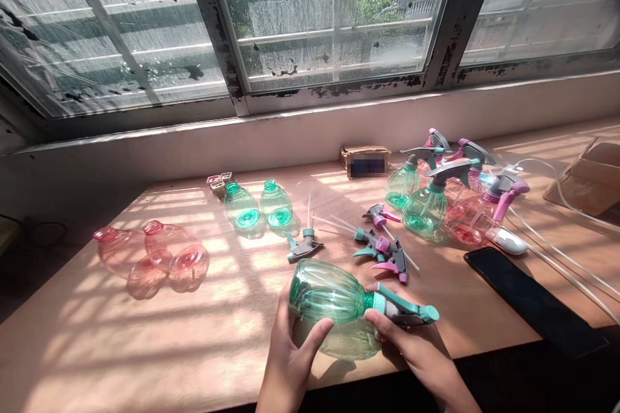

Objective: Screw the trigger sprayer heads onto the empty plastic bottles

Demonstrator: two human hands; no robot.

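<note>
A green transparent spray bottle [329,297] lies on its side above the near table edge, with a teal-and-grey trigger head [404,311] at its neck. My left hand [290,361] wraps around the bottle's body from below. My right hand [411,345] holds the neck and trigger head. Beyond them lie several loose trigger heads [385,248] with dip tubes, teal and pink.
Two empty green bottles [256,206] and two pink ones [155,255] lie on the wooden table [97,348]. Assembled spray bottles [436,197] stand at the right, by a white mouse [508,240], a black phone [535,302], cables and a cardboard box [591,177]. Window behind.
</note>
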